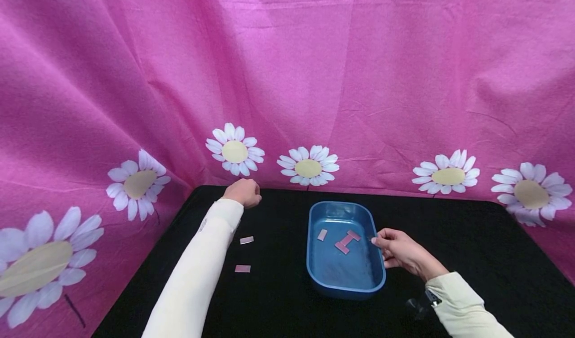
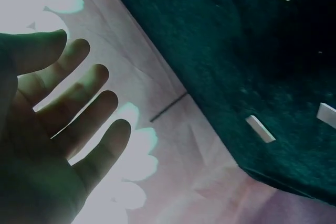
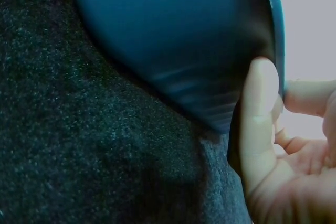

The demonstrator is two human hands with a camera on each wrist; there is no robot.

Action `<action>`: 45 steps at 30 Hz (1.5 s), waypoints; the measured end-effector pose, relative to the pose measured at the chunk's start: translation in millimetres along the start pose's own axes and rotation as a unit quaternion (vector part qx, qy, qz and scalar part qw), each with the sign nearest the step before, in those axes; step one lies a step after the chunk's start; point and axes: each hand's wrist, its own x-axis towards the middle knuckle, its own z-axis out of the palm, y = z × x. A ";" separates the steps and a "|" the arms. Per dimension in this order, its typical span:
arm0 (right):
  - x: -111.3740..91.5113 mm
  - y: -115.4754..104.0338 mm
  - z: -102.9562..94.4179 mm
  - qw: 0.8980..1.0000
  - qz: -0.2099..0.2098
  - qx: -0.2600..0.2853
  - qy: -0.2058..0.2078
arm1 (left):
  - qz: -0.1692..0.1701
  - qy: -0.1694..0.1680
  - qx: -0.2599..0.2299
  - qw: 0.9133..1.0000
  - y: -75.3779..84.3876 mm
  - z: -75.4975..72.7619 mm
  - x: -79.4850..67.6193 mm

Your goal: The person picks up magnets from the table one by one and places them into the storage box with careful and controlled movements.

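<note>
A blue plastic tub (image 1: 316, 273) stands on the black cloth, right of centre. My right hand (image 1: 406, 253) pinches its right rim between thumb and fingers; in the right wrist view the thumb (image 3: 260, 98) lies against the tub's outer wall (image 3: 168, 30). Inside are several small flat pinkish pieces: a single piece (image 1: 322, 234) at the left and a touching group (image 1: 343, 247). My left hand (image 1: 244, 192) reaches over the table's far left part, holding nothing, its fingers loosely bent and spread in the left wrist view. Nearer me lie two more pieces, one pale (image 1: 246, 240) and one pink (image 1: 242, 268).
Black cloth (image 1: 278, 308) covers the table. A pink curtain (image 1: 287, 78) printed with white daisies hangs behind it and along the left side. Small pieces (image 2: 260, 128) also show on the cloth in the left wrist view.
</note>
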 end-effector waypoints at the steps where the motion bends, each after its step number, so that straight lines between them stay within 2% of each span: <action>1: 0.3 -0.1 0.6 1.000 -0.001 0.001 -0.001 | -0.002 0.000 -0.001 1.000 -2.6 0.1 -1.2; 6: 1.0 -1.2 2.1 1.000 -0.004 0.002 -0.003 | -0.020 -0.004 -0.016 1.000 -11.7 -0.2 -6.5; 13: 0.3 -0.5 -1.5 1.000 -0.008 0.002 -0.016 | -0.047 -0.006 -0.019 0.999 -27.5 7.1 -2.1; 17: 1.0 -0.7 0.0 1.000 -0.007 0.003 -0.007 | -0.062 0.010 -0.028 0.998 -45.1 12.2 -7.1; 22: 4.1 -0.2 2.6 1.000 -0.015 0.006 -0.009 | -0.115 0.019 -0.056 0.992 -77.7 18.8 -20.6; 24: 4.1 0.5 2.6 1.000 -0.011 0.007 -0.010 | -0.131 0.012 -0.063 0.989 -88.9 20.1 -26.1; 27: 3.2 1.9 1.1 1.000 -0.004 0.012 -0.007 | -0.132 0.017 -0.068 0.989 -99.1 20.1 -32.7; 32: 1.7 3.4 -0.8 1.000 -0.011 0.018 -0.014 | -0.133 0.026 -0.067 0.988 -107.4 19.8 -37.8; 39: 0.5 2.0 0.8 1.000 -0.006 0.016 -0.008 | -0.119 0.021 -0.066 0.991 -113.1 27.3 -37.0; 45: -0.7 0.4 -0.6 1.000 -0.002 0.017 -0.009 | -0.116 0.034 -0.054 0.991 -116.4 40.2 -35.1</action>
